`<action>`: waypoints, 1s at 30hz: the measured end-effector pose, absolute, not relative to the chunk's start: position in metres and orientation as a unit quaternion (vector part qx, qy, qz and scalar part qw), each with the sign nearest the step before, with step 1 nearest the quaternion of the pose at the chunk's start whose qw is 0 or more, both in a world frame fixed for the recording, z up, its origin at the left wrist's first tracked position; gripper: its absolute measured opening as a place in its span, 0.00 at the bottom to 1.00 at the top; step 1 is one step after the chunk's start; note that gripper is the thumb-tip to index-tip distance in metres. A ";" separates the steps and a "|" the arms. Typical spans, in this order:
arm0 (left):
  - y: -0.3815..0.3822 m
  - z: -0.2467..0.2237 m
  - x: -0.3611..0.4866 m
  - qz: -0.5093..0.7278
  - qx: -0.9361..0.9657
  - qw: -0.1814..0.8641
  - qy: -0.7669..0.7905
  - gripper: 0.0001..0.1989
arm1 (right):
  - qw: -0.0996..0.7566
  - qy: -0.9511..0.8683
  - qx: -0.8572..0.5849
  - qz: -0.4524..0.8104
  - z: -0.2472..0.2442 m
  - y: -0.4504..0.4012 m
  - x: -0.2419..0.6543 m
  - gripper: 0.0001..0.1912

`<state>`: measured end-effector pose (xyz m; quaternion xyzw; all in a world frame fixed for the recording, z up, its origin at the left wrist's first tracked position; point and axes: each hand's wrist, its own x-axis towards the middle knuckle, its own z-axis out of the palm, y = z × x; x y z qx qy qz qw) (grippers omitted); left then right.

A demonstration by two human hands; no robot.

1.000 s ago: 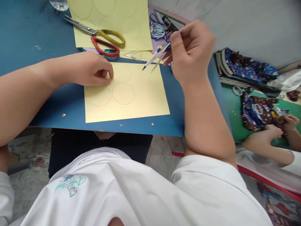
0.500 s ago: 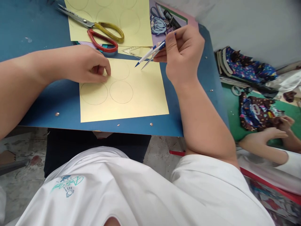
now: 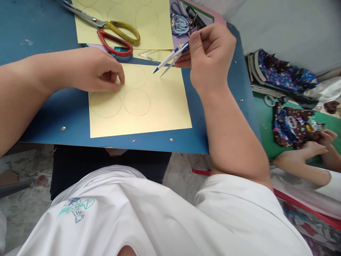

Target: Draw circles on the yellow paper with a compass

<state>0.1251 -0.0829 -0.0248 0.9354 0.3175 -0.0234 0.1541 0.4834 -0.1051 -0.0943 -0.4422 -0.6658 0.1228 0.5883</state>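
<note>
A drawing compass [image 3: 171, 62] with a white and blue pen fitted in one leg is held in my right hand [image 3: 211, 53], thumb and fingers pinched at its top. Its pen tip and metal point hang over the upper right of a yellow paper sheet [image 3: 167, 106]. Pencilled circles mark the left part of that sheet. On the sheet's upper left corner rests my left hand [image 3: 98, 71], fingers curled in and nothing visible in them; it covers part of the circles. Scissors [image 3: 117, 35] with one yellow and one red handle lie just beyond it.
A second yellow sheet [image 3: 149, 37] with circles lies under the scissors. A clear set square [image 3: 149, 55] shows below it. A keychain figure [image 3: 179, 25] lies at the back right. Another person's hands [image 3: 317, 142] work at a green table [image 3: 263, 138] on the right.
The view has shifted slightly. My right hand has moved a little up and right with the compass, still above the sheet. My left hand stays in place on the paper.
</note>
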 end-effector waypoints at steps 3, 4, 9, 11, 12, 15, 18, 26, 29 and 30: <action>-0.082 -0.026 0.124 -0.025 0.934 0.154 0.322 0.22 | 0.588 -0.665 -0.446 0.115 -0.095 -0.106 0.482 0.37; -0.081 -0.027 0.124 -0.029 0.933 0.154 0.324 0.22 | 0.588 -0.666 -0.445 0.113 -0.095 -0.107 0.482 0.37; -0.077 -0.031 0.119 -0.029 0.938 0.147 0.314 0.24 | 0.586 -0.666 -0.451 0.097 -0.096 -0.106 0.481 0.35; -0.076 -0.032 0.118 -0.019 0.940 0.146 0.307 0.26 | 0.581 -0.668 -0.455 0.095 -0.095 -0.106 0.481 0.35; -0.076 -0.032 0.118 -0.015 0.942 0.145 0.304 0.27 | 0.578 -0.670 -0.456 0.096 -0.094 -0.107 0.480 0.36; -0.078 -0.030 0.119 -0.012 0.942 0.148 0.300 0.29 | 0.572 -0.680 -0.449 0.096 -0.091 -0.110 0.478 0.39; -0.080 -0.027 0.122 -0.026 0.939 0.147 0.310 0.30 | 0.562 -0.696 -0.437 0.090 -0.086 -0.117 0.476 0.40; -0.083 -0.026 0.127 -0.047 0.927 0.142 0.343 0.23 | 0.540 -0.741 -0.393 0.070 -0.075 -0.122 0.467 0.38; -0.082 -0.028 0.127 -0.057 0.925 0.142 0.347 0.21 | 0.526 -0.755 -0.384 0.075 -0.072 -0.124 0.466 0.36; -0.081 -0.028 0.127 -0.057 0.925 0.141 0.348 0.21 | 0.518 -0.761 -0.383 0.076 -0.070 -0.125 0.466 0.34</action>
